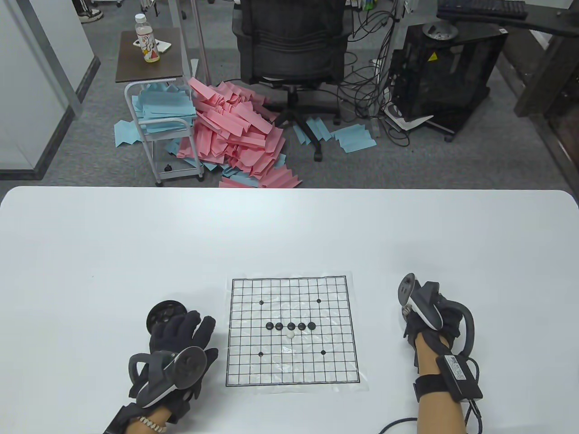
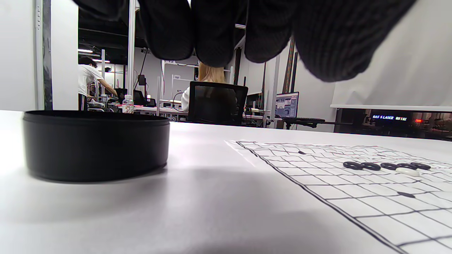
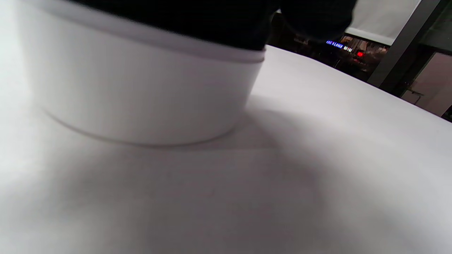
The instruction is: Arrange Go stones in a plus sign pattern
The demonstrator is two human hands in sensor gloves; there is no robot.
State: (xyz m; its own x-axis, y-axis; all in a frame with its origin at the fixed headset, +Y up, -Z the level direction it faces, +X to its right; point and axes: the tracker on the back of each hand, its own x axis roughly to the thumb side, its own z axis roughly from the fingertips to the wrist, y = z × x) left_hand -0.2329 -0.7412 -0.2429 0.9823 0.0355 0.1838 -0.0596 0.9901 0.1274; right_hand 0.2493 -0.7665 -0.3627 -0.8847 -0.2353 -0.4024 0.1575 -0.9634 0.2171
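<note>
A paper Go board (image 1: pixel 291 366) lies at the table's front middle. Several black stones (image 1: pixel 291 326) form a row on its middle line, and one white stone (image 1: pixel 290 335) sits just below the row's centre. My left hand (image 1: pixel 194 327) lies open, fingers stretched, beside a black bowl (image 1: pixel 163 313), holding nothing. In the left wrist view the bowl (image 2: pixel 95 144), black row (image 2: pixel 385 165) and white stone (image 2: pixel 408 171) show. My right hand (image 1: pixel 414 318) is right of the board, over a white bowl (image 3: pixel 141 98). Its fingers reach into the bowl and are hidden there.
The board's printed star dots (image 1: pixel 319 300) look like small stones. The table's far edge (image 1: pixel 289 189) gives onto a floor with an office chair (image 1: pixel 291 49), piled coloured paper and a cart. A cable (image 1: pixel 398 422) trails from my right wrist.
</note>
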